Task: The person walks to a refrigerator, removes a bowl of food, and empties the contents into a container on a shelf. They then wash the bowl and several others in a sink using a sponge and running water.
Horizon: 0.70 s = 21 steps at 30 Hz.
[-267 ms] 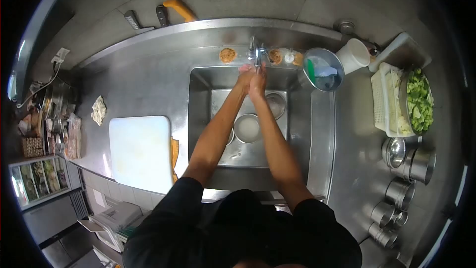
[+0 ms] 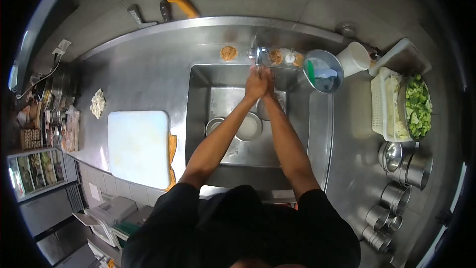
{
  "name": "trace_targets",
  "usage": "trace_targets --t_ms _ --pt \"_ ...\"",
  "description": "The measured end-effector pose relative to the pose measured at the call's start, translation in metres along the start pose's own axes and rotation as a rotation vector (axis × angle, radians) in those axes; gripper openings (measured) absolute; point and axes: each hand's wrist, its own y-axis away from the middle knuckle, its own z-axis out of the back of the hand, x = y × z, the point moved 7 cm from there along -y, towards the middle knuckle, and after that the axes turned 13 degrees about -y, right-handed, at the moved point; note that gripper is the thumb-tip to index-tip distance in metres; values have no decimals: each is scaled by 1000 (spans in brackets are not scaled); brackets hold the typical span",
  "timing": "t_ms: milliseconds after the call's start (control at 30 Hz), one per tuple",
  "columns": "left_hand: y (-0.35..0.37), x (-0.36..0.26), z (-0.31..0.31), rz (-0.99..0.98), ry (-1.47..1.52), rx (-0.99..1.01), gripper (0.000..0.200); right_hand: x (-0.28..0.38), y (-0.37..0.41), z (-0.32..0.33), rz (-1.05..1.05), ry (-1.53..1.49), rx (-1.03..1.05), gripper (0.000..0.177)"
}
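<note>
Under the faucet (image 2: pixel 259 55), at the back of the steel sink (image 2: pixel 198 99), my left hand (image 2: pixel 255 85) and my right hand (image 2: pixel 268 80) are pressed against each other. The fingers are small and blurred, so whether something lies between them is not visible. Below my wrists, a round bowl with cloudy liquid (image 2: pixel 249 127) stands on the sink floor. Another metal bowl (image 2: pixel 213 126) is at its left, partly behind my left forearm. A round metal item (image 2: pixel 264 110) shows between my forearms.
A white cutting board (image 2: pixel 139 149) lies left of the sink over an orange cloth (image 2: pixel 172 156). Right of the faucet stand a metal container with utensils (image 2: pixel 323 71) and a white tub (image 2: pixel 355 58). Chopped greens (image 2: pixel 418 106) and steel pots (image 2: pixel 419 168) are farther right.
Both hands have shifted slightly toward me and to the right, with my left hand now more over my right. More of the left metal bowl shows.
</note>
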Motion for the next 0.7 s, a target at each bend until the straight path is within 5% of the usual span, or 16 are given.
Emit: trace_targets --t_ms 100,133,167,267,367,400,433,500,567,633,667,700 --pt "-41 27 5 113 -240 161 47 64 7 -4 -327 -150 81 27" --pt "-77 77 -29 228 170 115 43 85 16 1 -279 -84 50 29" --pt "-79 76 -27 230 178 116 43 96 17 3 -220 -18 22 31" --pt "-58 31 1 -192 222 -18 43 88 9 8 -292 -140 -70 28" --pt "-10 17 -45 301 1217 370 21 66 -6 16 -420 -94 -258 19" --pt "-6 22 -46 298 1220 364 21 35 3 8 -690 -438 -344 20" --pt "-11 44 -51 219 1037 239 25 9 19 -7 -953 -786 -419 23" --pt "-21 53 -35 126 874 92 28 -5 21 -15 -865 -755 -343 24" --pt "9 30 -5 -566 -105 -65 31 -6 42 -24 -748 -698 -210 27" --pt "15 52 -37 -522 -777 367 28 -18 35 0 -665 -63 180 23" --pt "22 75 -35 -507 -582 206 25 -15 16 9 -512 37 342 25" --pt "5 140 -114 -605 -501 122 19 -2 -8 19 -240 343 245 31"
